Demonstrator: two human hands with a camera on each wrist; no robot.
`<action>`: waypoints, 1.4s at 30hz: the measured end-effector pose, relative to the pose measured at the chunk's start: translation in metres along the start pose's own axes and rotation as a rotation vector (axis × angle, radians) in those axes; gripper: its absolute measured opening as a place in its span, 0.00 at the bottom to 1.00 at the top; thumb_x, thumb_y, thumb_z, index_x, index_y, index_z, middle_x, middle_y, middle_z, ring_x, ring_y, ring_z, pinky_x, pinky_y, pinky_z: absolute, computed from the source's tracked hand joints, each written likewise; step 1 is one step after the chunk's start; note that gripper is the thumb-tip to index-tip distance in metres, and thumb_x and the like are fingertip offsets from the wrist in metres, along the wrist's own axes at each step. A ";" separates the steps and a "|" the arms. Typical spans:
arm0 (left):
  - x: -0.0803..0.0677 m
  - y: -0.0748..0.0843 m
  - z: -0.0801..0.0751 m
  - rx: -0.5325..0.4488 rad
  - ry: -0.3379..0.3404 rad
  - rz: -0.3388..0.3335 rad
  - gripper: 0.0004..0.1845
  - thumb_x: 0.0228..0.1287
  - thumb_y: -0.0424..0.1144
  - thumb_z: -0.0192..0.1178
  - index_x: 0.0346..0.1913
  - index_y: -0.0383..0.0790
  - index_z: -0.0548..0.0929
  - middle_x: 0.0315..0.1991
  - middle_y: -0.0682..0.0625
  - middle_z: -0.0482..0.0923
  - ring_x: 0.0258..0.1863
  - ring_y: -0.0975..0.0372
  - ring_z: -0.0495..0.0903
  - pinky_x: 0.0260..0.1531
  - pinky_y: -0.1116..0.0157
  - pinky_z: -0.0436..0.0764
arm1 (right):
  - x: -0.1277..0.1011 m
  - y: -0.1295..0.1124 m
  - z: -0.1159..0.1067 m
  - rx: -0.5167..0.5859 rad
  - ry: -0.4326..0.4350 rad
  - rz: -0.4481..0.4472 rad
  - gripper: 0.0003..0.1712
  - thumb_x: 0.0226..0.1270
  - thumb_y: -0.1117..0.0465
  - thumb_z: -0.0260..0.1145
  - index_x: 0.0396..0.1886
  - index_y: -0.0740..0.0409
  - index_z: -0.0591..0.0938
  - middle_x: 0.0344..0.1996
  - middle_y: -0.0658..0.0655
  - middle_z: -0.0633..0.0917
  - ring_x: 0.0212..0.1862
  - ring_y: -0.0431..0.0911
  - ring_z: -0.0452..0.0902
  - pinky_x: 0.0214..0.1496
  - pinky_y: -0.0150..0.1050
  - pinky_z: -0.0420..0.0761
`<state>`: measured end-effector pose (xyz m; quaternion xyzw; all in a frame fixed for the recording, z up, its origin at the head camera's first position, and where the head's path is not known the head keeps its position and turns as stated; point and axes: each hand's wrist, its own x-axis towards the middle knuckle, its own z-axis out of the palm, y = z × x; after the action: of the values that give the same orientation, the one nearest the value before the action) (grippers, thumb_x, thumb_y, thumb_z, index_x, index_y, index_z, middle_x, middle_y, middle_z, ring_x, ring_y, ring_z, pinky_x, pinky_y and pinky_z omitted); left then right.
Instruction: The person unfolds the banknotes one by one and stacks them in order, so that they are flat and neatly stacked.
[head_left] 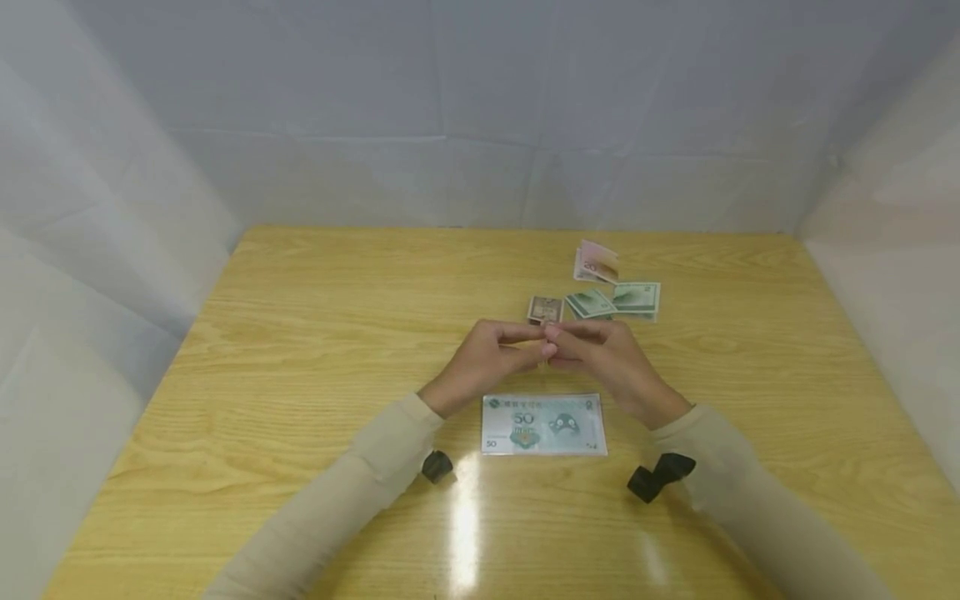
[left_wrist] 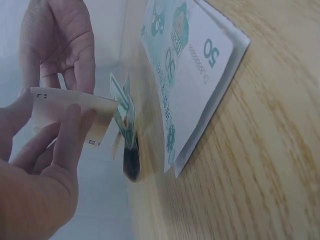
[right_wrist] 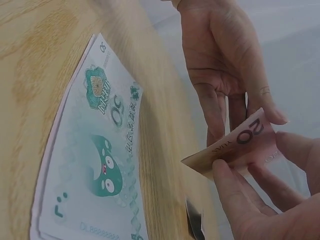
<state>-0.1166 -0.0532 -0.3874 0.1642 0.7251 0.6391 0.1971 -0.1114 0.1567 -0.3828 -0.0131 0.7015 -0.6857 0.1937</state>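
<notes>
A pinkish-brown 20-yuan banknote, looking folded and short, is held up between both hands above the table. My left hand pinches one end of it between thumb and fingers. At the other end my right hand grips it the same way, the two hands' fingertips meeting in the head view. From the head the note is mostly hidden by the fingers; its pale back shows in the left wrist view. Just nearer the body lies a flat stack of green-and-white 50 banknotes, its sheets slightly offset.
Beyond the hands sit folded notes: a brown one, a green one, another green one and a pinkish 20 farthest back. Pale cloth surrounds the wooden table at the back and sides.
</notes>
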 end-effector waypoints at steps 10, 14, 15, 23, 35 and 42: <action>-0.002 -0.002 -0.001 0.047 0.002 0.003 0.21 0.71 0.47 0.65 0.62 0.42 0.83 0.63 0.49 0.80 0.51 0.59 0.86 0.52 0.61 0.86 | -0.001 -0.002 0.000 -0.025 -0.010 0.028 0.31 0.70 0.49 0.70 0.62 0.67 0.78 0.58 0.62 0.83 0.55 0.53 0.84 0.58 0.40 0.84; -0.002 -0.002 -0.001 0.038 -0.011 0.005 0.21 0.71 0.47 0.65 0.62 0.43 0.83 0.64 0.50 0.79 0.51 0.59 0.86 0.53 0.61 0.85 | -0.001 -0.001 -0.002 -0.033 -0.023 0.013 0.30 0.71 0.50 0.69 0.62 0.66 0.79 0.58 0.62 0.83 0.55 0.52 0.84 0.59 0.41 0.84; -0.003 -0.002 -0.002 0.037 -0.014 0.002 0.21 0.71 0.47 0.65 0.62 0.44 0.83 0.64 0.50 0.79 0.51 0.59 0.86 0.53 0.61 0.85 | -0.001 -0.001 -0.003 -0.036 -0.027 0.009 0.29 0.71 0.50 0.69 0.62 0.66 0.79 0.58 0.62 0.83 0.55 0.52 0.84 0.59 0.42 0.84; 0.000 0.000 -0.001 0.030 0.016 -0.056 0.20 0.71 0.44 0.65 0.62 0.42 0.83 0.64 0.48 0.78 0.50 0.59 0.86 0.51 0.64 0.86 | -0.003 -0.001 -0.006 -0.014 -0.045 -0.014 0.27 0.74 0.54 0.67 0.63 0.68 0.78 0.59 0.64 0.81 0.57 0.54 0.83 0.60 0.43 0.83; -0.006 0.003 -0.002 -0.018 0.102 -0.098 0.20 0.71 0.30 0.60 0.65 0.33 0.77 0.59 0.40 0.81 0.56 0.52 0.83 0.51 0.59 0.86 | -0.007 -0.004 -0.008 -0.045 -0.003 0.024 0.24 0.78 0.63 0.57 0.66 0.73 0.72 0.62 0.69 0.76 0.57 0.54 0.81 0.60 0.42 0.83; -0.015 0.003 -0.008 -0.039 0.151 -0.103 0.14 0.73 0.32 0.60 0.58 0.34 0.81 0.51 0.42 0.85 0.49 0.55 0.86 0.48 0.60 0.87 | -0.011 -0.006 -0.010 -0.120 0.057 0.053 0.23 0.75 0.65 0.59 0.65 0.70 0.74 0.59 0.67 0.77 0.55 0.53 0.80 0.57 0.42 0.85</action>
<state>-0.1080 -0.0669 -0.3826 0.0742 0.7329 0.6526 0.1775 -0.1052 0.1691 -0.3746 0.0135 0.7468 -0.6370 0.1908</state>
